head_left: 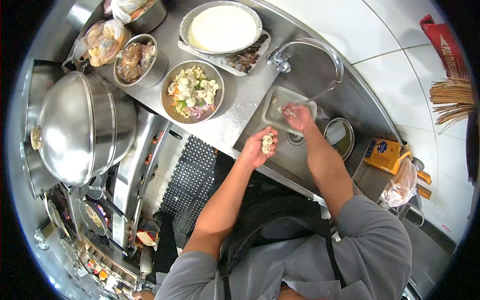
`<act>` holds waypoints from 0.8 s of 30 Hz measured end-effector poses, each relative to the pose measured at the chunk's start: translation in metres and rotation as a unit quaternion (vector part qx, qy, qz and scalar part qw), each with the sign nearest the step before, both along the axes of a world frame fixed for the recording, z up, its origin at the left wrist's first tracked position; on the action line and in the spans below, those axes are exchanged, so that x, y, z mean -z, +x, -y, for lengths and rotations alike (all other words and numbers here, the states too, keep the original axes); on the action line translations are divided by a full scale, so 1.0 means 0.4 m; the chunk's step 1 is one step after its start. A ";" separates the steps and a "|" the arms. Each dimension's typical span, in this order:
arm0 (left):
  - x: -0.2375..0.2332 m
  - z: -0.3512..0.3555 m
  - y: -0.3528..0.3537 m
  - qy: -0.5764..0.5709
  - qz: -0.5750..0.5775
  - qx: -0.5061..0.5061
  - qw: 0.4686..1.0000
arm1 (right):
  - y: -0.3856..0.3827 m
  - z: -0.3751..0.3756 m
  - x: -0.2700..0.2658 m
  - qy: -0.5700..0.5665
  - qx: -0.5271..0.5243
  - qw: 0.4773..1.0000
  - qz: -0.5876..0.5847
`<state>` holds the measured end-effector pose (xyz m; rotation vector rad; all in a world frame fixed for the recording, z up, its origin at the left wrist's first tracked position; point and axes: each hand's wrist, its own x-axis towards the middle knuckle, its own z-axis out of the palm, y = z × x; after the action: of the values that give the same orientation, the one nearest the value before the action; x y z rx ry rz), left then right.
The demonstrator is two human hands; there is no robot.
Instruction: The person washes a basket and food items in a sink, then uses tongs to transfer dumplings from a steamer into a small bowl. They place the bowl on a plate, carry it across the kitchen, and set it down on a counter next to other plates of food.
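Note:
My left hand is cupped around a small heap of pale sliced mushrooms, held at the sink's near left edge. Inside a translucent plastic container in the sink, my right hand has its fingers curled, palm turned up, with pale mushroom pieces at the fingertips. Another pale bit lies in the container beside that hand. On the counter to the left stands a steel bowl holding similar pale slices over noodles, green leaves, orange shreds and purple onion.
A curved faucet runs water into the sink. Behind the bowl are a basin of white liquid, a tray of dark seafood and a pot of meat. At left stands a large domed steel pot; at right, a yellow package.

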<state>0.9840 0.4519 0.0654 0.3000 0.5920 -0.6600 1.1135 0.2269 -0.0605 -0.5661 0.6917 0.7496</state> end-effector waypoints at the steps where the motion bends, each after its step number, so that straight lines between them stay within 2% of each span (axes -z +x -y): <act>1: 0.000 0.000 0.000 0.002 0.001 0.003 1.000 | 0.002 -0.017 -0.026 -0.030 -0.011 0.999 0.010; 3: 0.001 0.001 0.003 0.008 -0.006 0.006 1.000 | 0.023 -0.034 -0.054 -0.091 -0.037 0.995 0.030; 6: 0.022 0.015 0.009 0.047 -0.047 -0.008 0.998 | 0.061 -0.035 -0.059 -0.231 -0.216 0.943 0.106; 7: 0.048 0.029 0.014 0.080 -0.072 -0.021 0.994 | 0.068 -0.029 -0.069 -0.297 -0.290 0.901 0.126; 9: 0.084 0.057 0.031 0.123 -0.110 -0.058 0.984 | 0.077 -0.078 -0.211 -0.418 -0.429 0.785 0.158; 12: 0.121 0.093 0.099 0.132 -0.131 -0.118 0.975 | 0.061 -0.095 -0.263 -0.518 -0.514 0.569 0.380; 15: 0.134 0.118 0.159 0.079 -0.123 -0.145 0.979 | 0.018 -0.119 -0.392 -0.437 -0.585 0.513 0.451; 18: 0.135 0.118 0.182 0.016 -0.077 -0.138 0.987 | 0.016 -0.100 -0.393 -0.476 -0.466 0.576 0.474; 19: 0.158 0.109 0.177 -0.004 -0.045 -0.123 0.991 | 0.035 -0.091 -0.370 -0.419 -0.389 0.737 0.361; 22: 0.161 0.070 0.154 -0.088 0.007 -0.124 0.988 | 0.058 -0.066 -0.183 -0.585 -0.425 0.583 0.371; 23: 0.143 0.058 0.142 -0.121 0.017 -0.131 0.984 | 0.035 -0.077 -0.128 -0.648 -0.426 0.479 0.412; 24: 0.111 0.051 0.134 -0.115 0.002 -0.137 0.984 | 0.020 -0.077 -0.073 -0.631 -0.416 0.504 0.418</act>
<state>1.0377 0.4316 0.0210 0.0026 0.5361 -0.4560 1.1216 0.2577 -0.0315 -2.5856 -0.1978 0.5691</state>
